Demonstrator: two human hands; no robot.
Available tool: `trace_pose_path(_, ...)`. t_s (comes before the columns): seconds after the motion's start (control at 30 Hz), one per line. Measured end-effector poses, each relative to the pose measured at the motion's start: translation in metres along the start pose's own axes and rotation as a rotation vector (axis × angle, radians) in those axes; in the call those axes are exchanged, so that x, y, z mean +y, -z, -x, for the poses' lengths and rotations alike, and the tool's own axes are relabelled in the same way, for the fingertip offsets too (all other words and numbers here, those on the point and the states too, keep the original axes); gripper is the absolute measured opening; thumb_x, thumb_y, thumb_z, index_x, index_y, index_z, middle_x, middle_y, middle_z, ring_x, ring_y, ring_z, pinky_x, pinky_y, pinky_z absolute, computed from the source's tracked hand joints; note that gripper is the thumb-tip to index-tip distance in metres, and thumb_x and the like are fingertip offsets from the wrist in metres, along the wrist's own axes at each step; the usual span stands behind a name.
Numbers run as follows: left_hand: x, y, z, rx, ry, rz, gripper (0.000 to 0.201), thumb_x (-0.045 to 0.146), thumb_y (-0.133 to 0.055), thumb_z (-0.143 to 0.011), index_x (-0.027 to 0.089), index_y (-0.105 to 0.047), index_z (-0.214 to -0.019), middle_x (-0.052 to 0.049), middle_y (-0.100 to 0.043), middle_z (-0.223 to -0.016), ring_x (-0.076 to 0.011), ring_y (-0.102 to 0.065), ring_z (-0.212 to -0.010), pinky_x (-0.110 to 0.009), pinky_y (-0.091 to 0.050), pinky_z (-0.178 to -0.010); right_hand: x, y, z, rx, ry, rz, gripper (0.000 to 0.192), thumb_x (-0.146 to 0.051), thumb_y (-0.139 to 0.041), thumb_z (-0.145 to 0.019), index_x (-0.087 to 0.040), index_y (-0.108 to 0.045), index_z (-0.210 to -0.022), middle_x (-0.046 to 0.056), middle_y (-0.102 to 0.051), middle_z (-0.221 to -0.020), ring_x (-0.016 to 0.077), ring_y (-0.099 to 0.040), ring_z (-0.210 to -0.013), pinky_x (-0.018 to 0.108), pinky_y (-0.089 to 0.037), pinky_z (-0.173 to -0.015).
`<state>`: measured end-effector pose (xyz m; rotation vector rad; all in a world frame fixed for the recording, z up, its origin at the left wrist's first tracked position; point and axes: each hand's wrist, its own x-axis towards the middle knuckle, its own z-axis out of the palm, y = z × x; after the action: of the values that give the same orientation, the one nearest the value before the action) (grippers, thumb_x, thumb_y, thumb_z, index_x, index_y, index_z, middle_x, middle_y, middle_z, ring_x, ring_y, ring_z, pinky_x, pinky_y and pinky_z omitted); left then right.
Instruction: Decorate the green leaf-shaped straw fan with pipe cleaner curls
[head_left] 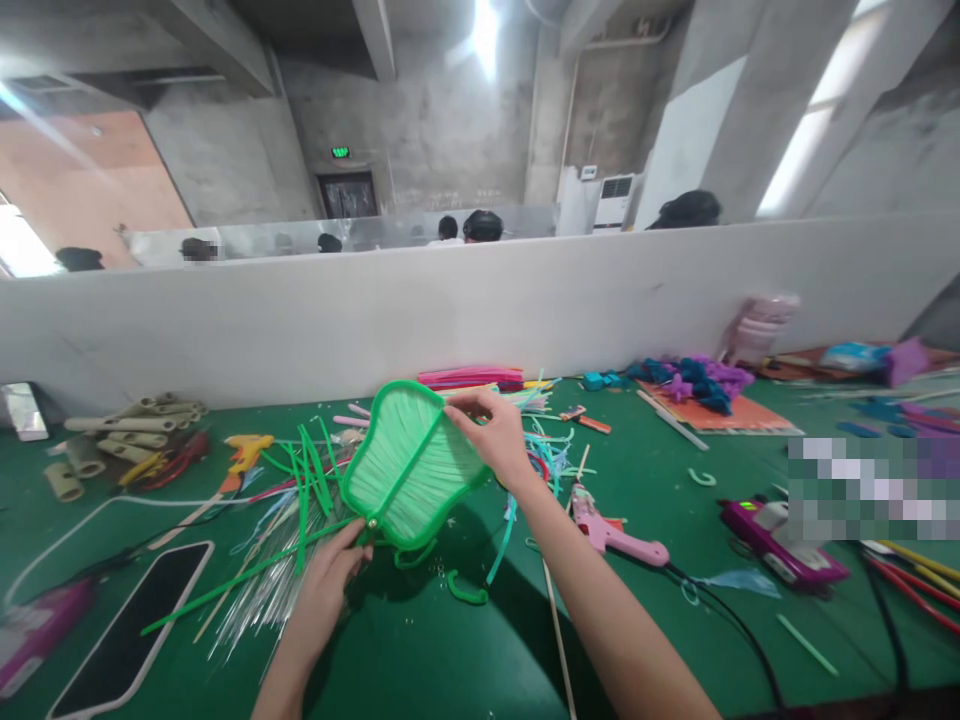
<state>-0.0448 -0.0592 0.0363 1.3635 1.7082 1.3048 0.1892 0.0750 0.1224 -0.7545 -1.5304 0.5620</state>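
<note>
Holding the green fan (409,465) up off the table (420,650), near the middle of the table and tilted toward the far wall, calls for two steady grips, and both are in place. The left hand (326,580) has its fingers closed on the bottom of the fan, where the frame narrows to a small rivet and the green strips (300,480) fan out to the left. The right hand (495,430) pinches the upper right rim, thumb on the near side, fingers curled over the far edge.

To do this well, I judge that the left hand should stay tight at the rivet so the pale ribs do not splay, while the right hand works along the rim with only light pressure; the frame looks thin and would likely bend or crease if squeezed. Keeping the fan face turned toward the eye lets any gap between rim and ribs be seen. The loose strips trailing below could snag on the clear rods (262,590) lying just under them, so lifting straight, not dragging, seems wise.

A pink glue gun (611,530) lies just to the right of the right forearm, its cord running toward the near edge; a yellow one (247,448) sits left of the strips. A phone (135,625) lies near the near left corner. Whether either gun is hot cannot be told, so the forearm is best kept clear of the pink nozzle.
</note>
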Motion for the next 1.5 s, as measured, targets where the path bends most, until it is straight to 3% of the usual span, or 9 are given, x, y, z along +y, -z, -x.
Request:
trace_pose_path(0.1,0.002,0.0,0.0,-0.07,0.011,0.027,0.045,0.045,-0.054,-0.078,0.014,-0.073,-0.105,-0.005,-0.07,-0.075,-0.0232,-0.064,-0.072,-0.033,-0.052,-0.069,-0.001,0.002,-0.001,0.0,0.026,0.03,0.013,-0.028,-0.068,-0.081,-0.02,-0.075,-0.088,0.005,-0.074,-0.085,0.0184,-0.064,-0.075,0.031,-0.051,-0.071)
trace_pose_path(0.4,0.001,-0.003,0.003,-0.052,0.022,0.041,0.035,0.051,-0.056,-0.074,0.019,-0.07,-0.075,-0.006,-0.069,-0.078,-0.0251,-0.064,-0.079,-0.033,-0.052,-0.074,0.003,0.004,0.005,0.008,0.032,-0.006,0.017,-0.032,-0.066,-0.084,-0.02,-0.075,-0.092,0.006,-0.076,-0.091,0.0202,-0.07,-0.081,0.032,-0.056,-0.076)
trace_pose_path(0.7,0.003,-0.005,0.003,-0.049,0.055,0.023,0.033,0.048,-0.056,-0.072,0.019,-0.071,-0.074,-0.005,-0.068,-0.073,-0.0245,-0.065,-0.075,-0.034,-0.053,-0.076,0.009,0.0,0.006,0.025,0.02,-0.096,0.015,-0.033,-0.068,-0.082,-0.021,-0.075,-0.089,0.006,-0.075,-0.092,0.0201,-0.07,-0.083,0.031,-0.056,-0.074)
trace_pose_path(0.87,0.002,-0.009,0.006,-0.009,0.052,-0.005,0.038,0.046,-0.054,-0.073,0.017,-0.074,-0.088,-0.006,-0.07,-0.078,-0.0261,-0.065,-0.078,-0.035,-0.052,-0.076,0.016,0.002,0.009,0.041,0.029,-0.085,0.014,-0.032,-0.068,-0.083,-0.021,-0.075,-0.09,0.006,-0.075,-0.091,0.0198,-0.07,-0.081,0.031,-0.056,-0.071)
trace_pose_path(1.1,-0.001,-0.014,0.002,-0.096,0.055,0.004,0.043,0.045,-0.054,-0.075,0.015,-0.073,-0.099,-0.006,-0.069,-0.08,-0.0253,-0.064,-0.079,-0.035,-0.052,-0.074,0.025,0.008,0.018,0.078,0.046,0.022,0.014,-0.03,-0.066,-0.084,-0.022,-0.075,-0.09,0.006,-0.074,-0.092,0.0204,-0.068,-0.085,0.032,-0.055,-0.075)
trace_pose_path(1.5,0.013,-0.016,0.003,-0.228,-0.012,-0.032,0.03,0.044,-0.051,-0.079,0.02,-0.064,-0.07,-0.001,-0.057,-0.064,-0.0187,-0.049,-0.058,-0.028,-0.04,-0.057,0.031,0.01,0.023,0.093,-0.014,0.096,0.017,-0.034,-0.065,-0.083,-0.022,-0.075,-0.088,0.007,-0.075,-0.091,0.0206,-0.067,-0.079,0.032,-0.052,-0.07)
